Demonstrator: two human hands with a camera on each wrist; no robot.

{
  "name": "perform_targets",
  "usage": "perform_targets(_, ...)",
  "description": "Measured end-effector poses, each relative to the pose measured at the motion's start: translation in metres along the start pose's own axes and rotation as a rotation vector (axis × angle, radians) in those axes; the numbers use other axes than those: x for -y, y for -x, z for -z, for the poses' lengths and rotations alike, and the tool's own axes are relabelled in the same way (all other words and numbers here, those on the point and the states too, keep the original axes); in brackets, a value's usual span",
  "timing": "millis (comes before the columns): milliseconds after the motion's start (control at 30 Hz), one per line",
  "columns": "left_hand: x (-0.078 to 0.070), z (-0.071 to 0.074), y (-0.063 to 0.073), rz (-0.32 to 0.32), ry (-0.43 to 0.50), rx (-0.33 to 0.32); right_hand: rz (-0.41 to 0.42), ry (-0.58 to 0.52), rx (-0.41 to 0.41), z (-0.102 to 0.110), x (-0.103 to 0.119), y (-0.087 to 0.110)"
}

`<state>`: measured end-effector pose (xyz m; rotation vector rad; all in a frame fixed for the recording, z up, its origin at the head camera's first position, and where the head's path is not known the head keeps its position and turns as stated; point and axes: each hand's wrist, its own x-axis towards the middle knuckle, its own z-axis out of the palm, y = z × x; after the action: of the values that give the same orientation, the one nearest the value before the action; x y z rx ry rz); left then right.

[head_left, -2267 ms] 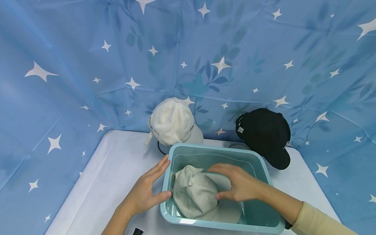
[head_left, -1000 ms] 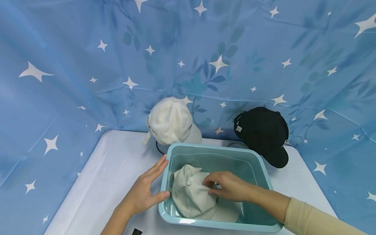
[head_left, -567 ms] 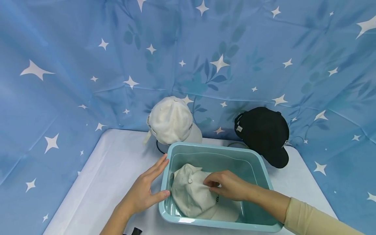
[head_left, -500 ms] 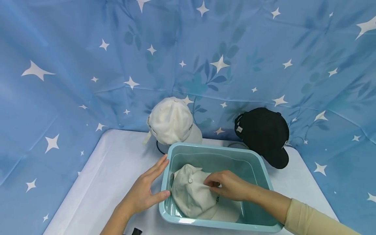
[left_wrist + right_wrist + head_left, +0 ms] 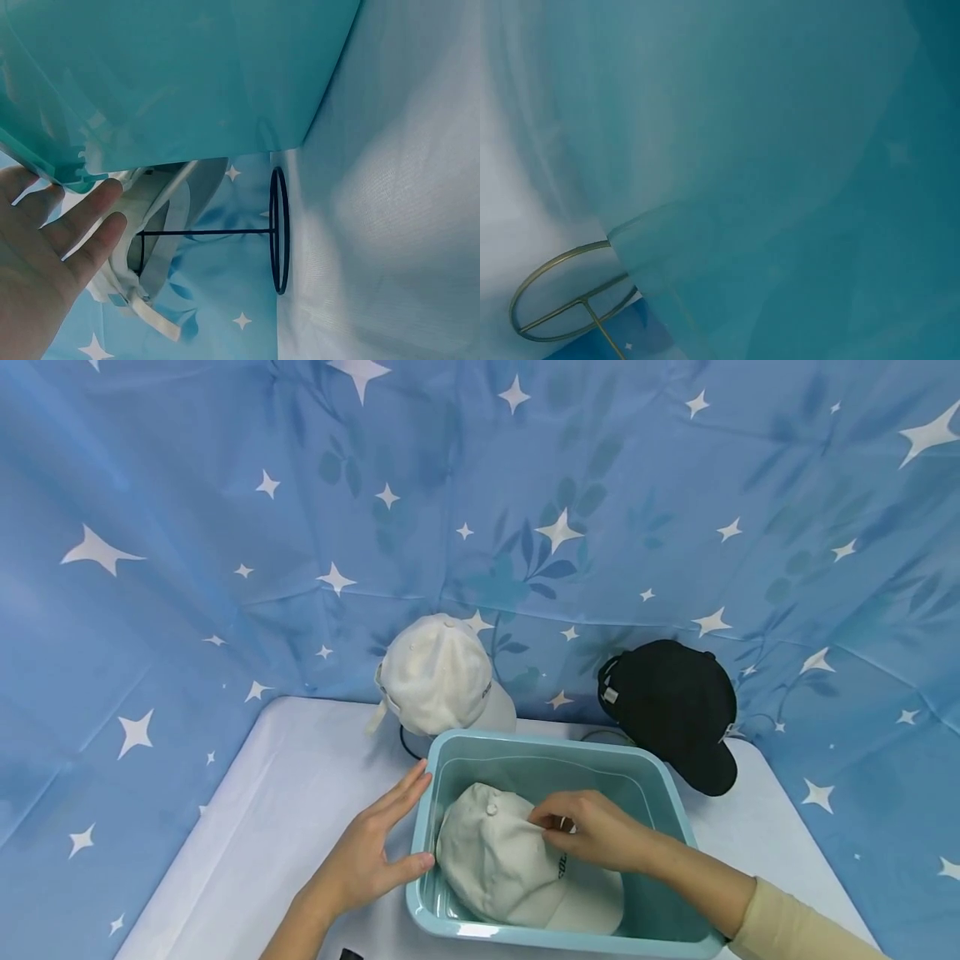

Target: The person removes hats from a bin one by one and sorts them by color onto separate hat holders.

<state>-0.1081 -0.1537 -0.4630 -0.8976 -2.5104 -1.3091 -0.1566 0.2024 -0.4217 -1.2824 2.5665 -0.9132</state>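
Note:
An off-white baseball cap (image 5: pixel 495 860) with dark lettering sits inside the light teal plastic basin (image 5: pixel 457 930), its brim to the right. My right hand (image 5: pixel 596 831) reaches in over the basin's right side and pinches the crown's fabric between thumb and fingertips. Along the basin's left rim rests my left hand (image 5: pixel 378 839), fingers straight and thumb spread. In the left wrist view the left hand's fingers (image 5: pixel 94 214) lie beside the basin's rim. The right wrist view is filled by the basin wall (image 5: pixel 765 150), and neither hand nor cap shows there.
Behind the basin, a white cap (image 5: pixel 438 672) hangs on a stand with a black ring base (image 5: pixel 279 229). A black cap (image 5: pixel 671 706) is at back right, near a brass-coloured ring base (image 5: pixel 559 259). Starred blue curtain (image 5: pixel 300 527) encloses the white table (image 5: pixel 247 835).
The right hand moved from the cap's front and brim to its crown and now pinches it. The cap has shifted and turned slightly right, its lettering plainer. The left hand stayed at the rim.

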Motion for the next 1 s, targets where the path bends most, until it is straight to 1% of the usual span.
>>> perform_targets(133, 0.0, 0.0, 0.001, 0.0, 0.001, -0.001, 0.02, -0.018, -0.033, 0.002, 0.0, 0.003)
perform_targets(333, 0.001, -0.001, 0.002, 0.001, -0.005, -0.002, 0.025, -0.046, -0.05, 0.005, 0.001, 0.005)
perform_targets(667, 0.001, -0.001, 0.001, 0.001, -0.005, -0.005, 0.012, -0.029, -0.063, 0.011, 0.002, 0.012)
perform_targets(1000, 0.0, -0.001, 0.001, -0.003, -0.007, -0.002, -0.009, -0.036, -0.088, 0.02, 0.011, 0.015)
